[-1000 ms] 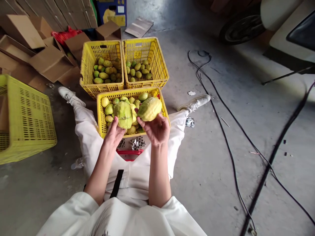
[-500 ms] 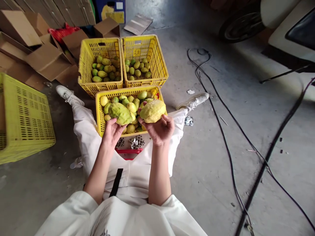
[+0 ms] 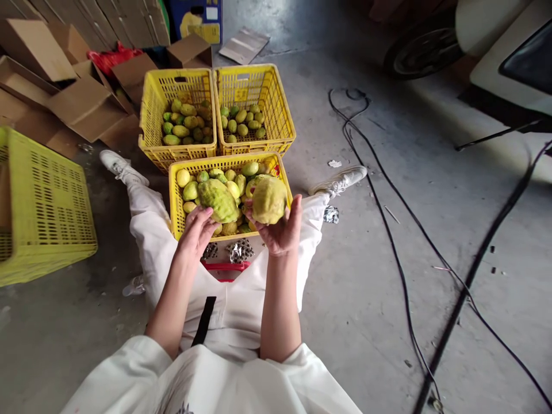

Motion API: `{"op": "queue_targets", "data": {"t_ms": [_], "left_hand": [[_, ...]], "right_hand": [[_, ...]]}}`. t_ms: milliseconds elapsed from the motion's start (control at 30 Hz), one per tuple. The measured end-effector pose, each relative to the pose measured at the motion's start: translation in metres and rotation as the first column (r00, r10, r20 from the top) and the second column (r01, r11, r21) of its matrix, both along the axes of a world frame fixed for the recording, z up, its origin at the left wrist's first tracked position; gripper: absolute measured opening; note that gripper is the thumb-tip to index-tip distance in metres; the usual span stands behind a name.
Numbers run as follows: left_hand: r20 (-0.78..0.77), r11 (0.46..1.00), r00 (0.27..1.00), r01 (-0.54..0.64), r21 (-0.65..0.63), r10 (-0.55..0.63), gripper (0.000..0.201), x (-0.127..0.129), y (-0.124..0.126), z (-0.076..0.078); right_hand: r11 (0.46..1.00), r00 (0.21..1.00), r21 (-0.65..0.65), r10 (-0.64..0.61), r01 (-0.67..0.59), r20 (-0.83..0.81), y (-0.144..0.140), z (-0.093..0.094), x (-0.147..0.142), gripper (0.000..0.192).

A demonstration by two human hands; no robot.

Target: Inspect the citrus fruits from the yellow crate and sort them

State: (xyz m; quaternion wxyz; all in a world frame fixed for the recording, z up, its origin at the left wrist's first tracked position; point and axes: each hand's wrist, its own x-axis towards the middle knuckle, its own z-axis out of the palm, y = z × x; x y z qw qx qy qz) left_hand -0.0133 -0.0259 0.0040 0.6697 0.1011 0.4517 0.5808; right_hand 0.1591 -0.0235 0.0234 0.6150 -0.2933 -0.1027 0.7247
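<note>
Holding two knobbly fruits at frame centre, just above the near crate (image 3: 175, 198): left hand (image 3: 196, 230) closing its grip under the greener fruit (image 3: 218, 200), right hand (image 3: 280, 230) gripping the yellower fruit (image 3: 269, 199). Turning both since half a second ago: yellower fruit rolling from lying sideways to standing more on end, fingers now wrapping its right side; greener one tilting back, long end pointing lower right. Looking like checking of each skin rather than putting down yet. Resting behind, toward upper centre, two more crates (image 3: 259, 144) partly filled with smaller fruit.
</note>
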Motion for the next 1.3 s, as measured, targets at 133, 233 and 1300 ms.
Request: {"op": "queue_targets", "data": {"t_ms": [133,233,1300], "left_hand": [[0.007,1.0,1.0,0.006,-0.015,-0.006,0.024,0.004,-0.001,0.003],[0.037,1.0,0.999,0.009,-0.002,-0.009,0.019,0.004,0.0,0.004],[0.379,0.994,0.923,0.091,-0.061,-0.061,0.056,0.005,0.001,0.01]], "right_hand": [[0.999,1.0,0.037,-0.007,0.008,-0.026,0.001,0.004,-0.001,0.043],[0.999,1.0,0.039,-0.014,0.015,-0.028,0.002,0.004,-0.004,0.04],[0.999,0.984,-0.008,-0.048,0.047,-0.174,0.01,0.001,-0.004,0.044]]}}
